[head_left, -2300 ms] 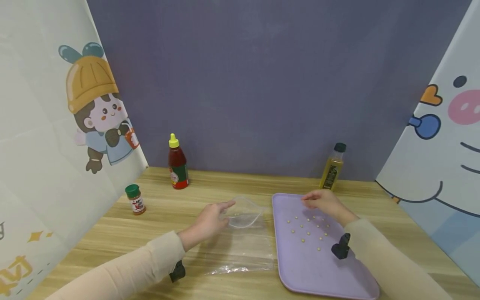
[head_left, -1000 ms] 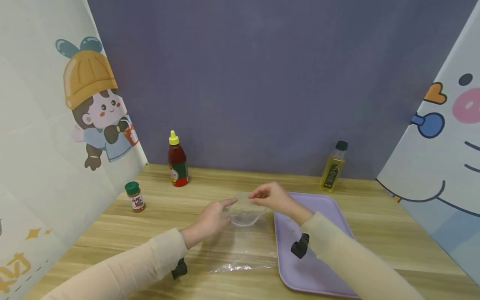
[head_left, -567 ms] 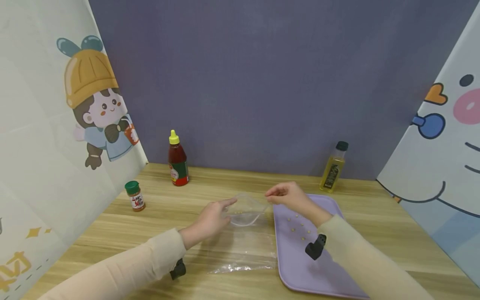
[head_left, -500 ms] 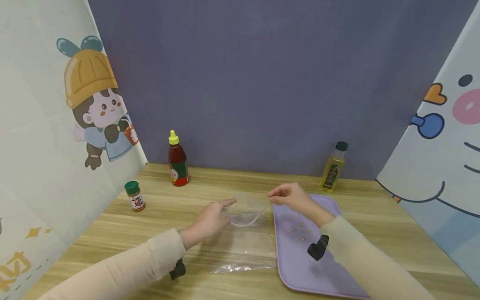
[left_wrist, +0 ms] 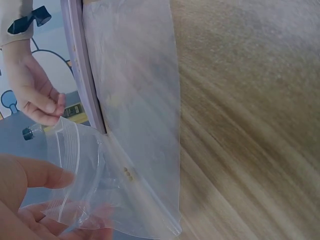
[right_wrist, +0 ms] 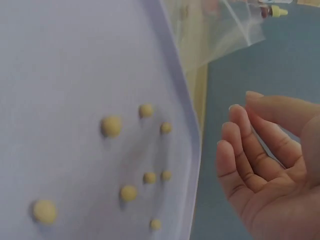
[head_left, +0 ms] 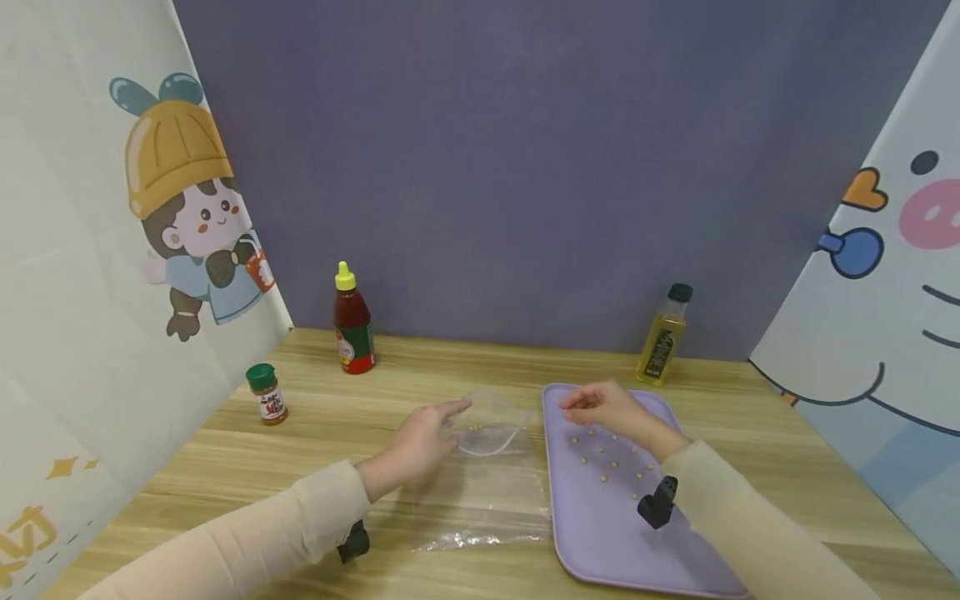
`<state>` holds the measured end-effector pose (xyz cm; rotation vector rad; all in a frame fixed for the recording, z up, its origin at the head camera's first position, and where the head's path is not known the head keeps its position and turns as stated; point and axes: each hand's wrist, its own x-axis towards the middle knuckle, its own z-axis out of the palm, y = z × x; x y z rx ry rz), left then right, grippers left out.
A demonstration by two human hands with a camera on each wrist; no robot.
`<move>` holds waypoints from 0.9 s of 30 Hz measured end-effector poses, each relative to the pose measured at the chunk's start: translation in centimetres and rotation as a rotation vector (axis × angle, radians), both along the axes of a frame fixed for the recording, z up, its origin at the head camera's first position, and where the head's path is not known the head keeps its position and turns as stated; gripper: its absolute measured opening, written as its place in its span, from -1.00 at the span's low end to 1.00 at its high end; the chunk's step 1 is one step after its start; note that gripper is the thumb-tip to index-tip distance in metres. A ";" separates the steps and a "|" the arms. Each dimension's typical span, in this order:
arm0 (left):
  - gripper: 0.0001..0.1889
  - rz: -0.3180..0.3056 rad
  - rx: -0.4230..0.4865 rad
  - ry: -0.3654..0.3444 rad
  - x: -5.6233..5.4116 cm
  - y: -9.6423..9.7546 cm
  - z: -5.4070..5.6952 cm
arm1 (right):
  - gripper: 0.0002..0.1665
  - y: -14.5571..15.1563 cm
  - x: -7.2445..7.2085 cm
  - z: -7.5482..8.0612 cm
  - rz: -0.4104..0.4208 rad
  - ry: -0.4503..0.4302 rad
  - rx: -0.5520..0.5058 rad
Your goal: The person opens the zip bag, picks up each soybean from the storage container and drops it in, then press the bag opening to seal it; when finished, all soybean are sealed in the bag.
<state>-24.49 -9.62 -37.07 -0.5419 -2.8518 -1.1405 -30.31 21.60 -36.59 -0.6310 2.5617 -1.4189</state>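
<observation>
My left hand [head_left: 416, 443] holds a clear zip-lock bag [head_left: 483, 500] by its mouth, which gapes while the body lies flat on the table. In the left wrist view the thumb is at the zip edge, with fingers showing through the plastic. A few soybeans [left_wrist: 128, 174] lie inside the bag. My right hand [head_left: 609, 410] hovers over the far end of a lilac tray [head_left: 615, 542], fingers loosely bent and thumb close to the index fingertip. Nothing shows between them in the right wrist view. Several pale yellow soybeans [right_wrist: 111, 126] are scattered on the tray below.
A red sauce bottle [head_left: 354, 329] with a yellow tip stands at the back left, a small green-capped spice jar [head_left: 268, 396] nearer the left edge. An oil bottle [head_left: 662, 340] stands behind the tray. A dark cloth wall [head_left: 510, 183] closes off the back.
My right hand went from the tray to the bag's mouth, then came back right over the tray. Beans now show in the bag. The left hand has stayed at the bag.
</observation>
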 end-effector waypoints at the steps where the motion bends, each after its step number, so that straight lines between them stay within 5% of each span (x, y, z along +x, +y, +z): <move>1: -0.34 0.002 -0.001 -0.005 0.0 0.0 0.0 | -0.64 0.2 -0.1 -0.1 0.006 0.005 0.011; 16: -0.35 -0.003 -0.009 0.017 0.1 -0.1 -0.1 | -0.78 2.4 -2.2 -2.2 0.032 0.008 0.191; 27: -0.36 0.009 -0.024 0.014 0.1 -0.1 0.1 | -0.83 3.7 -2.6 -3.1 -0.075 -0.038 0.270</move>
